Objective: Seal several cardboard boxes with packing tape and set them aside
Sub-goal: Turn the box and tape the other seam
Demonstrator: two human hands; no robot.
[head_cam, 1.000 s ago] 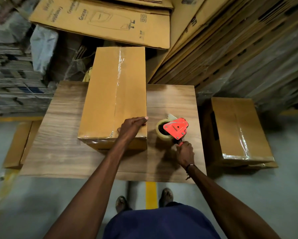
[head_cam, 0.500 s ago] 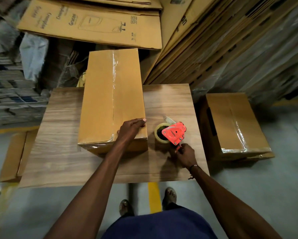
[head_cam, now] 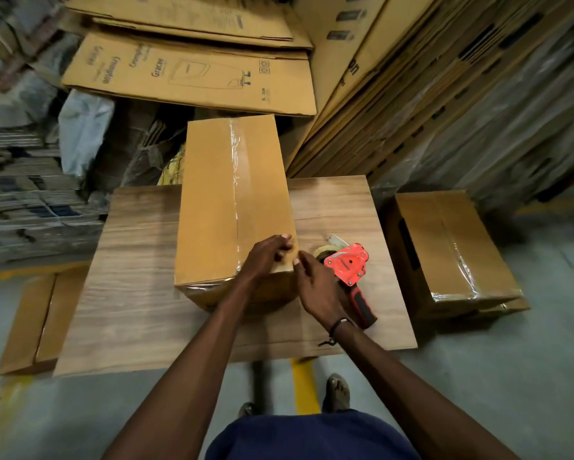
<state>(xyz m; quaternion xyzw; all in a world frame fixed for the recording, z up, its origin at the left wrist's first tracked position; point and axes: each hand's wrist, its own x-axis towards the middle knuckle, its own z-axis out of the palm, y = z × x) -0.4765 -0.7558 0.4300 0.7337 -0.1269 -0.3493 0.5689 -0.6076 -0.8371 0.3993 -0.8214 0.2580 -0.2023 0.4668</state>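
A long cardboard box (head_cam: pixel 212 207) lies on the wooden table (head_cam: pixel 129 293), with clear tape running down its top seam. My left hand (head_cam: pixel 265 257) rests on the box's near right corner, its fingers bent over the right edge. My right hand (head_cam: pixel 315 287) is beside that same corner, fingers fairly straight, with a fingertip touching the box's right side. The red tape dispenser (head_cam: pixel 348 263) lies loose on the table just right of my right hand, its black handle pointing toward me.
A taped box (head_cam: pixel 451 247) sits on the floor right of the table. A flattened carton (head_cam: pixel 30 323) lies on the floor at the left. Stacks of flat cartons (head_cam: pixel 192 71) fill the back, and more lean at the right (head_cam: pixel 445 94).
My right hand has let go of the tape dispenser, which now lies on the table, and has moved left to the box's corner. My left hand's fingers have bent at the edge.
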